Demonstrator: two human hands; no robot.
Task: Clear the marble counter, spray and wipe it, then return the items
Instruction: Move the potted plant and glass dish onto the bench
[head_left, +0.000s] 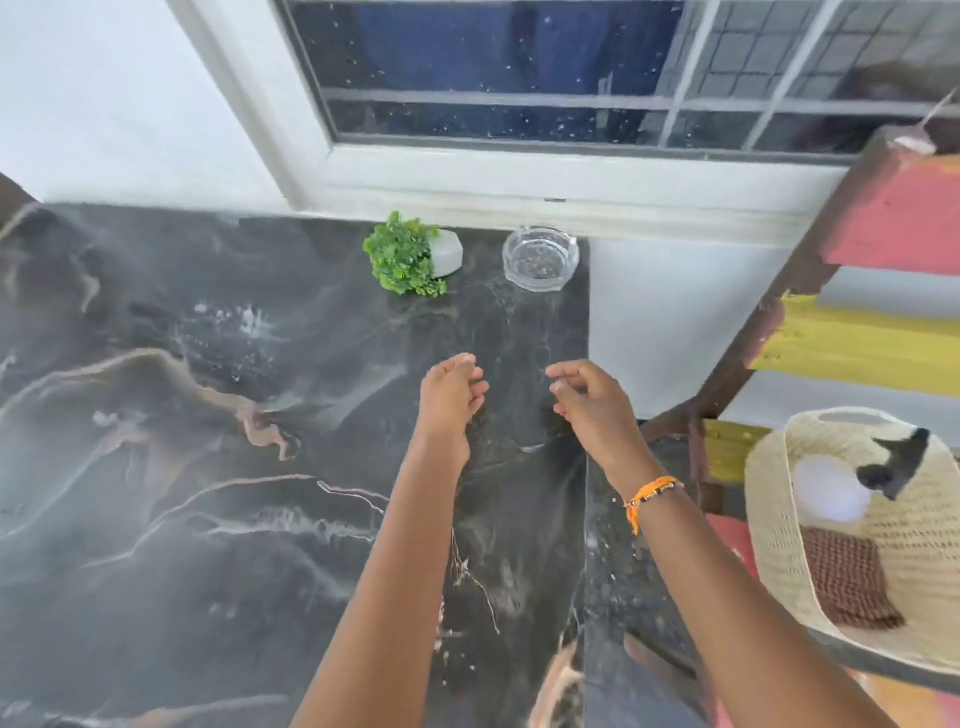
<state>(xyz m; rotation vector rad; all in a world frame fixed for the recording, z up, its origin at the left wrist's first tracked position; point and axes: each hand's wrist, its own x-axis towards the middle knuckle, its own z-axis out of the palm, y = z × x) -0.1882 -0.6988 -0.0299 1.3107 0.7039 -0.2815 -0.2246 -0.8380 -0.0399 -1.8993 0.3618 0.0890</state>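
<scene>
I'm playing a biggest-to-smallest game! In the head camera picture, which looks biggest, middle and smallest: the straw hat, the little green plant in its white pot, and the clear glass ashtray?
1. Woven cream straw hat: clearly largest, though it is also nearest the camera.
2. and 3. Small green leafy plant in a white pot and round clear glass ashtray: they look about alike, so I won't rank them.

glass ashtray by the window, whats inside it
Inside the clear round glass ashtray there are small dark specks scattered over its bottom, possibly ash or grit; too small to identify. No larger object shows in it. It stands on the dark veined marble counter.
</scene>
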